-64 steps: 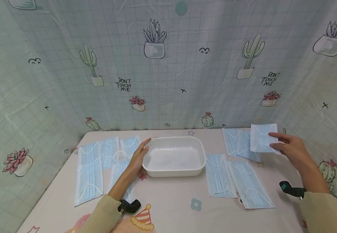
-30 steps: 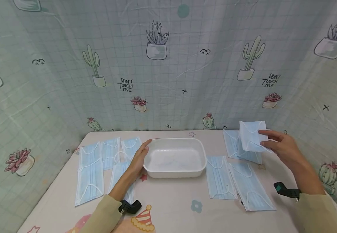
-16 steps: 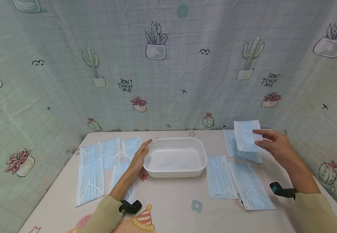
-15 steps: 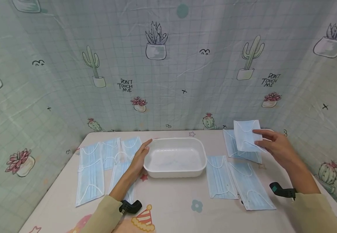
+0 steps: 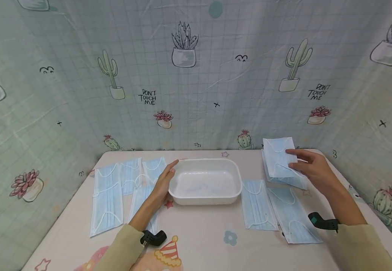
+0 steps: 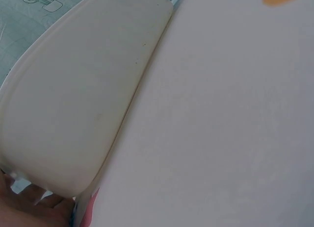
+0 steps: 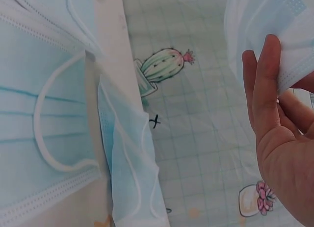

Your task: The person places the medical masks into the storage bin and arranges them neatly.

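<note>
My right hand [image 5: 306, 165] pinches the right edge of a pale blue face mask [image 5: 278, 156], held up above other masks at the back right. In the right wrist view, the fingers [image 7: 267, 85] lie against this mask at the top right. My left hand [image 5: 162, 182] holds the left end of a white plastic basin [image 5: 205, 201], whose inside shows nothing in it. The left wrist view shows the basin's outer wall [image 6: 73, 94], with fingers against its end at the bottom left. The left forearm partly hides a mask [image 5: 141, 197].
Several masks [image 5: 107, 199] lie left of the basin. On the right lie a mask [image 5: 259, 205] close to the basin, a slanted mask [image 5: 294, 216] and masks [image 5: 294, 181] under the held one. A patterned curtain [image 5: 199, 94] rises behind the pale table [image 5: 209, 241].
My right hand has carried the mask leftward, from the right side of the back masks to over them, covering more of them. The left hand and the basin have stayed in place.
</note>
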Available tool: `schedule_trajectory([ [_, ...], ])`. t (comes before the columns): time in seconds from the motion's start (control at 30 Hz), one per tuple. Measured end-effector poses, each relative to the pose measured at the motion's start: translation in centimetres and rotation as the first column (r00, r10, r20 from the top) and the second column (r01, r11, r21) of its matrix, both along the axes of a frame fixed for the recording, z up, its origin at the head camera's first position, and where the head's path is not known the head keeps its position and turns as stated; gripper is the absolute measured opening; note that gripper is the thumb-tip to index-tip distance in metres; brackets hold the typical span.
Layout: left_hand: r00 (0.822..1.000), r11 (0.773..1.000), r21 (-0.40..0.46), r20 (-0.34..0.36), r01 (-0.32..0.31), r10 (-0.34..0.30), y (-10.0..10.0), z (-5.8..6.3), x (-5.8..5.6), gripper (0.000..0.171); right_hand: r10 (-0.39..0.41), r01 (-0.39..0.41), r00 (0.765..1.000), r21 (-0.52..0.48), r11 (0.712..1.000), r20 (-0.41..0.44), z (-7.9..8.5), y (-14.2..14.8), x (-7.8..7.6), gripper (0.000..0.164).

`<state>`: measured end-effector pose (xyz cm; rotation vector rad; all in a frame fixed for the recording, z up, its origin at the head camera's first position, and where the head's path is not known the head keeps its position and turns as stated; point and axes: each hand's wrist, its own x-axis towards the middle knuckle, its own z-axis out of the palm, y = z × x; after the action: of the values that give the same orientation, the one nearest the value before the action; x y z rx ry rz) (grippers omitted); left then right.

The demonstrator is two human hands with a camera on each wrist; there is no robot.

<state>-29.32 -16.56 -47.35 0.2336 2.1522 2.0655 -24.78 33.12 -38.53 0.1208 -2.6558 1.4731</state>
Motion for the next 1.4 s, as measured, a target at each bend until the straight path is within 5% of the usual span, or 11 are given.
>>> schedule_trajectory([
  [0.7,1.000,1.000,0.006,-0.002,-0.006,0.006,0.0,-0.1,0.0,0.046,0.141,-0.142,0.990,-0.038,0.989,-0.015,1.6,-5.6,-1.8,0.060],
  [0.97,1.000,1.000,0.010,-0.008,-0.007,0.007,0.0,-0.2,-0.2,0.046,0.285,-0.282,0.958,-0.091,0.955,0.026,1.9,-7.9,-3.1,0.053],
  [1.4,1.000,1.000,0.024,-0.006,-0.002,0.003,0.1,-0.1,-0.1,0.047,0.396,-0.398,0.916,0.016,0.917,0.067,3.0,-12.2,-5.1,0.047],
])
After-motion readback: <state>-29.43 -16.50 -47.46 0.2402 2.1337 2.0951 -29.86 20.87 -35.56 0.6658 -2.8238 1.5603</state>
